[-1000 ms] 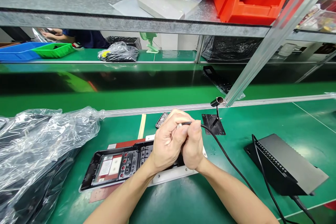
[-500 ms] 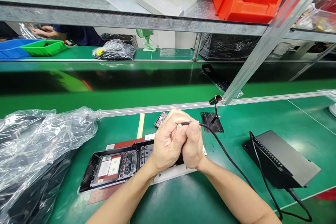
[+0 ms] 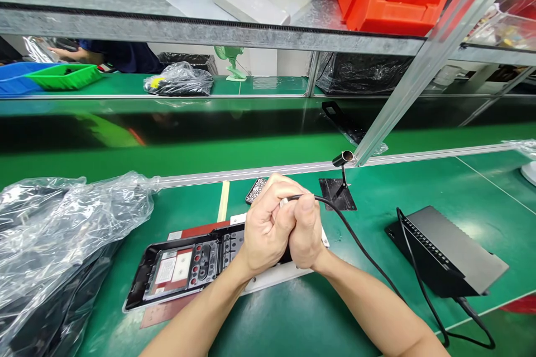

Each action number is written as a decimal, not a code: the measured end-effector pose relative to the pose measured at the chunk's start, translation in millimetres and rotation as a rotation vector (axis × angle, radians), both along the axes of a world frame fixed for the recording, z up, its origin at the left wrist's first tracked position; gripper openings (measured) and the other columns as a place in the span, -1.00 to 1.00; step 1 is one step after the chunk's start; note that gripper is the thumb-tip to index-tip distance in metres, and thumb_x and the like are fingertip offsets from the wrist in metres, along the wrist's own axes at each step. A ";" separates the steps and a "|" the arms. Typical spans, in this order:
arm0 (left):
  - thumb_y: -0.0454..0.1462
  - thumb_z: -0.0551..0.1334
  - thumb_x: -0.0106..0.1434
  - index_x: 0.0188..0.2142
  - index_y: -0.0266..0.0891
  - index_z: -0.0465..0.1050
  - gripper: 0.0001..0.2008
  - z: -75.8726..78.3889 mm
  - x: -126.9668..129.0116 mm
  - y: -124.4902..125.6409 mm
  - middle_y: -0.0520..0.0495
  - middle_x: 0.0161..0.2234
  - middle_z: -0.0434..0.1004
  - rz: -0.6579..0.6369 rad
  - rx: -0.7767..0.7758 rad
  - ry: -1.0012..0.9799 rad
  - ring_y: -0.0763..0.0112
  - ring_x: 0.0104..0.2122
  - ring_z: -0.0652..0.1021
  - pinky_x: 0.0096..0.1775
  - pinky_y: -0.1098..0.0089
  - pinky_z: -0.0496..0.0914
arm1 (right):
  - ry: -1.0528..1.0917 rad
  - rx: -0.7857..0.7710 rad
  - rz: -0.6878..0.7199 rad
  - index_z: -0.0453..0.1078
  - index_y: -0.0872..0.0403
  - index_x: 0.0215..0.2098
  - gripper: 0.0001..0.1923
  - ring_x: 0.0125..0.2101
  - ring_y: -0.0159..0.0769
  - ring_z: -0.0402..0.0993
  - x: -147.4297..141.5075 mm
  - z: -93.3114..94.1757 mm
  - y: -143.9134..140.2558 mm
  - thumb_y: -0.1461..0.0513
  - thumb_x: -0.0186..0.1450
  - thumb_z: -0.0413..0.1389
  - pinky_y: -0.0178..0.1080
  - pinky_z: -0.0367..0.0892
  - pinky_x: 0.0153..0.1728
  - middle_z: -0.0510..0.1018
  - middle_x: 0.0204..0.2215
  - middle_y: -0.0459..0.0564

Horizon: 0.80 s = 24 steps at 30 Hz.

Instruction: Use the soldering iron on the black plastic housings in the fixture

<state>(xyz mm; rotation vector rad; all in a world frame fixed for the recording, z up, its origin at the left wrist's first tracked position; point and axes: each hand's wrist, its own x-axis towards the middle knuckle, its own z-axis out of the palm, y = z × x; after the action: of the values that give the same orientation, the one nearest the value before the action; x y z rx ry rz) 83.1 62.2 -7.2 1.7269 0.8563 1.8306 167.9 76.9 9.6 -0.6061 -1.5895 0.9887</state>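
My left hand (image 3: 264, 228) and my right hand (image 3: 307, 231) are clasped together around a corded tool, only its metal top (image 3: 284, 201) showing between the thumbs. Its black cable (image 3: 368, 259) runs right and down across the green table. Both hands press over the right end of a black device housing (image 3: 184, 268) with red buttons and white labels, which lies on a white fixture plate (image 3: 276, 276). The tool's tip and the housing's right end are hidden under my hands.
Crumpled clear plastic bags (image 3: 58, 245) over dark parts fill the left. A dark angled box (image 3: 444, 259) sits at right. A small stand with a metal tube (image 3: 344, 160) rises behind my hands. Another person's hand (image 3: 67, 53) works near green and blue trays (image 3: 62, 75) far left.
My hands stay clasped in the same place over the housing. The view has drifted slightly, nothing on the table has moved.
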 end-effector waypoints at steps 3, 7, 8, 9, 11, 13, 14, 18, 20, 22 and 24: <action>-0.15 0.13 0.47 -0.16 -0.20 0.50 -0.77 0.7 -0.1 -0.1 -0.13 -0.23 0.50 0.004 0.014 0.004 0.24 -0.18 0.53 -0.18 0.22 0.45 | -0.015 -0.015 -0.005 0.09 -0.01 -0.61 -0.36 -0.51 -0.27 0.18 0.1 -0.4 -0.9 -0.22 0.42 -0.29 -0.16 0.21 -0.47 0.17 -0.63 -0.09; -0.17 0.13 0.46 -0.16 -0.20 0.50 -0.79 1.3 -0.2 0.3 -0.12 -0.23 0.50 -0.008 0.016 -0.004 0.24 -0.18 0.53 -0.17 0.22 0.45 | -0.003 -0.029 0.014 0.09 0.00 -0.58 -0.37 -0.50 -0.29 0.18 0.2 -0.7 -0.8 -0.21 0.43 -0.29 -0.18 0.20 -0.47 0.20 -0.59 -0.07; -0.17 0.13 0.46 -0.16 -0.20 0.50 -0.79 1.3 -0.1 0.5 -0.12 -0.23 0.50 -0.006 0.014 -0.005 0.24 -0.18 0.53 -0.17 0.22 0.46 | 0.002 -0.026 0.024 0.10 0.01 -0.57 -0.38 -0.50 -0.29 0.18 0.1 -0.4 -0.4 -0.20 0.43 -0.28 -0.18 0.20 -0.47 0.22 -0.57 -0.07; -0.17 0.14 0.46 -0.16 -0.19 0.51 -0.79 1.2 0.0 0.7 -0.12 -0.23 0.50 -0.002 0.013 -0.008 0.24 -0.19 0.54 -0.18 0.22 0.46 | 0.007 -0.019 0.033 0.10 0.01 -0.57 -0.39 -0.49 -0.30 0.19 0.0 0.0 0.0 -0.19 0.44 -0.27 -0.19 0.19 -0.47 0.23 -0.55 -0.06; -0.18 0.14 0.46 -0.17 -0.19 0.51 -0.79 1.0 0.2 1.1 -0.12 -0.24 0.50 0.006 0.014 -0.012 0.25 -0.19 0.54 -0.17 0.22 0.47 | 0.017 -0.005 0.045 0.10 0.01 -0.56 -0.40 -0.46 -0.29 0.21 -0.3 1.2 0.9 -0.19 0.43 -0.27 -0.19 0.21 -0.46 0.24 -0.52 -0.05; -0.18 0.14 0.46 -0.16 -0.20 0.51 -0.79 0.8 0.3 1.5 -0.12 -0.24 0.51 0.012 0.018 -0.008 0.25 -0.19 0.54 -0.17 0.21 0.47 | 0.017 -0.003 0.044 0.09 0.01 -0.57 -0.38 -0.45 -0.28 0.22 -0.8 2.2 1.5 -0.21 0.42 -0.27 -0.18 0.22 -0.45 0.23 -0.53 -0.05; -0.17 0.14 0.46 -0.16 -0.20 0.51 -0.79 0.6 0.3 1.6 -0.12 -0.24 0.51 0.014 0.019 -0.002 0.25 -0.19 0.54 -0.17 0.21 0.47 | 0.014 -0.008 0.040 0.08 0.00 -0.58 -0.38 -0.46 -0.28 0.22 -1.0 2.6 1.6 -0.22 0.42 -0.28 -0.17 0.23 -0.45 0.21 -0.55 -0.06; -0.14 0.13 0.46 -0.16 -0.19 0.50 -0.77 -0.5 -0.3 1.6 -0.12 -0.24 0.51 0.021 0.018 0.006 0.23 -0.18 0.54 -0.16 0.19 0.49 | -0.014 -0.023 0.019 0.06 -0.02 -0.60 -0.37 -0.47 -0.26 0.22 -1.5 3.3 1.6 -0.24 0.40 -0.30 -0.15 0.25 -0.45 0.17 -0.60 -0.07; -0.13 0.13 0.46 -0.15 -0.18 0.50 -0.77 -1.0 -0.7 1.5 -0.12 -0.24 0.50 0.015 0.014 -0.001 0.22 -0.18 0.54 -0.16 0.19 0.49 | -0.019 -0.014 0.014 0.04 -0.02 -0.60 -0.37 -0.46 -0.24 0.23 -1.5 3.7 1.8 -0.25 0.40 -0.30 -0.14 0.26 -0.44 0.16 -0.59 -0.07; -0.13 0.14 0.46 -0.15 -0.18 0.50 -0.77 -1.1 -0.9 1.3 -0.12 -0.23 0.50 0.012 0.014 -0.001 0.22 -0.18 0.54 -0.16 0.18 0.48 | -0.018 0.003 0.017 0.02 -0.02 -0.61 -0.37 -0.46 -0.25 0.23 -1.4 4.2 2.2 -0.23 0.41 -0.30 -0.14 0.27 -0.44 0.16 -0.58 -0.06; -0.13 0.14 0.46 -0.15 -0.18 0.50 -0.77 -0.7 -1.0 1.1 -0.12 -0.23 0.51 0.017 0.014 0.006 0.23 -0.18 0.53 -0.16 0.19 0.47 | -0.019 0.013 0.022 0.02 -0.02 -0.61 -0.38 -0.47 -0.25 0.21 -1.3 4.4 2.6 -0.22 0.41 -0.31 -0.14 0.27 -0.45 0.17 -0.57 -0.05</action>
<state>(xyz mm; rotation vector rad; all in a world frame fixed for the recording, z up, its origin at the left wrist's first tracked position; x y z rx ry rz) 82.1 63.3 -7.9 1.7394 0.8654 1.8479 166.6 79.5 14.0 -0.5926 -1.6214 0.9908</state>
